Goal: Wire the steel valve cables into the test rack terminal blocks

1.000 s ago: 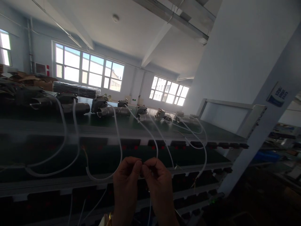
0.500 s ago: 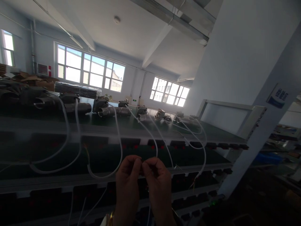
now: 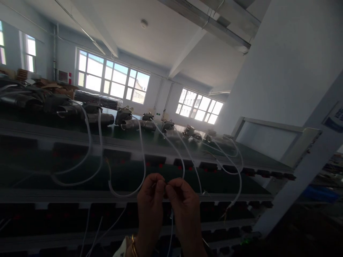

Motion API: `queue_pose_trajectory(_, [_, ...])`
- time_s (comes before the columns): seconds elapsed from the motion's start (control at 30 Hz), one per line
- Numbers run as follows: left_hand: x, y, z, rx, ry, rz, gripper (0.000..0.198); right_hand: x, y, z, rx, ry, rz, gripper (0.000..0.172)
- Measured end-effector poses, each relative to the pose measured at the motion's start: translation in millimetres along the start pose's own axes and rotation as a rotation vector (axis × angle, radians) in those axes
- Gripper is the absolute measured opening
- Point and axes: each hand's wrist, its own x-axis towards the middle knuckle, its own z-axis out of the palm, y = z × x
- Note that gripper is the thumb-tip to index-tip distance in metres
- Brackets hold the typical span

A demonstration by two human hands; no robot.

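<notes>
Pinching together at lower centre, the left hand (image 3: 150,201) and right hand (image 3: 183,203) clamp the end of a thin white cable (image 3: 183,170), seemingly light and limp, best held near its tip.

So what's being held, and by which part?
Left hand and right hand pinch a thin white cable at its end, between fingertips; finer detail too dark.
</notes>
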Motion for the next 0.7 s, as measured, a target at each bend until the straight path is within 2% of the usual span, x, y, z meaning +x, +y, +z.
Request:
queue_pose_trajectory(0.1, [-2,-2,4.8,-0.148,-0.009,-0.124,0.018,1,4,0,0.162,0.046,0.013,0.017])
queue_pose_trajectory(0.17, [-3,-2,7.7,-0.171,0.026,-0.155,0.019,0,6,3,0.162,0.086,-0.011,0.017])
queue_pose_trajectory(0.23, [-3,-1,9.3,-0.136,0.076,-0.15,0.019,-2,7,6,0.05,0.138,-0.076,0.016])
queue_pose_trajectory(0.33, [-1,0,9.7,-0.079,0.13,-0.147,0.021,-1,8,10,-0.217,0.245,-0.3,0.013])
queue_pose_trajectory(0.43, [1,-1,8.7,-0.147,0.106,-0.236,0.023,5,12,13,-0.402,0.303,-0.509,0.012])
queue_pose_trajectory(0.5, [4,-2,8.3,-0.217,0.067,-0.305,0.024,12,14,14,-0.455,0.305,-0.523,0.012])
queue_pose_trajectory(0.57, [8,-3,8.7,-0.264,0.051,-0.341,0.025,20,14,15,-0.468,0.303,-0.474,0.011])
queue_pose_trajectory(0.7, [18,-5,10.7,-0.361,0.126,-0.334,0.029,31,4,22,-0.455,0.31,-0.457,0.012])
